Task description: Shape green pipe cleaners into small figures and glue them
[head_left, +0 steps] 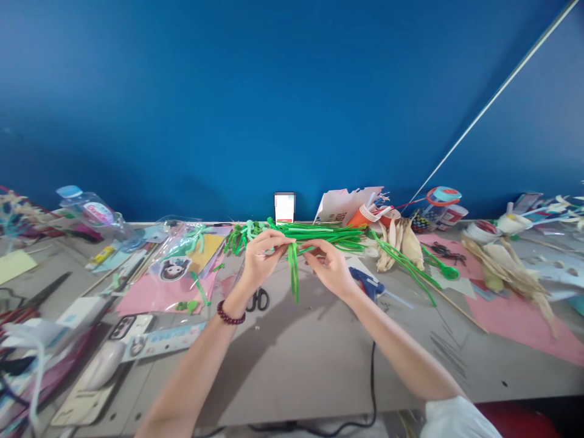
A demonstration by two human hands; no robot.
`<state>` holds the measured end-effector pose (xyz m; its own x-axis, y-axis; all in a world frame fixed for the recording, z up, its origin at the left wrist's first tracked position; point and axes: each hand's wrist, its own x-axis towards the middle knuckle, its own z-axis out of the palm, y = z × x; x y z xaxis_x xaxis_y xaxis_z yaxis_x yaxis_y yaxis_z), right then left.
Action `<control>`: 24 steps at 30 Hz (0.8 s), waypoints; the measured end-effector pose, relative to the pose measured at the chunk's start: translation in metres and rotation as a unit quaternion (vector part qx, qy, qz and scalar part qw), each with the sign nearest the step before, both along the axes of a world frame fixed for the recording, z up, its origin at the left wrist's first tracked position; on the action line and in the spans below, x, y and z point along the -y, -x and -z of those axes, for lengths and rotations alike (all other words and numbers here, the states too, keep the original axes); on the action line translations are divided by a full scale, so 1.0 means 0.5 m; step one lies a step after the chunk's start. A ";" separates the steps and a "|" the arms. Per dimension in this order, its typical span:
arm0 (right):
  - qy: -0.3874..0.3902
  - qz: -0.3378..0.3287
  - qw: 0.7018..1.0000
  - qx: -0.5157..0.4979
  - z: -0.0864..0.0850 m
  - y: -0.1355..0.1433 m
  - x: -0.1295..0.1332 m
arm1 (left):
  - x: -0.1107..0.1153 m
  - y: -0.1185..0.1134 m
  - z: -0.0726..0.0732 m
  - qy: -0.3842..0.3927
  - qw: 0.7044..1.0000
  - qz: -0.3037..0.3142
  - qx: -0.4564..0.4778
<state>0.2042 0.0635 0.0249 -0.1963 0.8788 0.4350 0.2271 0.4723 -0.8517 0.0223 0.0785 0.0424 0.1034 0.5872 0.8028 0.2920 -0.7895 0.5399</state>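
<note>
Green pipe cleaners (294, 280) hang down between my two hands over the middle of the table. My left hand (262, 258) pinches them at their upper end, fingertips closed. Close on the right, my right hand (331, 267) has its thumb and fingertips closed on a green end that sticks out sideways. Whether that end belongs to the same hanging pieces is hard to make out. Just behind the hands lies a thick pile of green pipe cleaners (328, 234). Black-handled scissors (259, 299) are partly hidden by my left wrist.
A blue glue gun (367, 283) lies right of my right hand. A phone (285, 208) leans on the blue wall. Pink paper and a clear bag (176, 261) are at left, near a computer mouse (104, 364). Dried husks (401, 246) and a bamboo stick occupy the right.
</note>
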 end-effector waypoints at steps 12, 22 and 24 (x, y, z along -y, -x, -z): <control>-0.123 0.081 0.989 0.033 -0.008 -0.006 -0.003 | 0.009 -0.023 0.007 0.277 0.947 0.104 0.127; -0.233 0.111 0.960 0.106 -0.007 -0.016 -0.002 | 0.012 -0.019 0.012 0.412 0.875 0.194 0.166; -0.247 0.111 0.955 0.117 -0.007 -0.020 -0.004 | 0.013 -0.021 0.011 0.416 0.875 0.186 0.163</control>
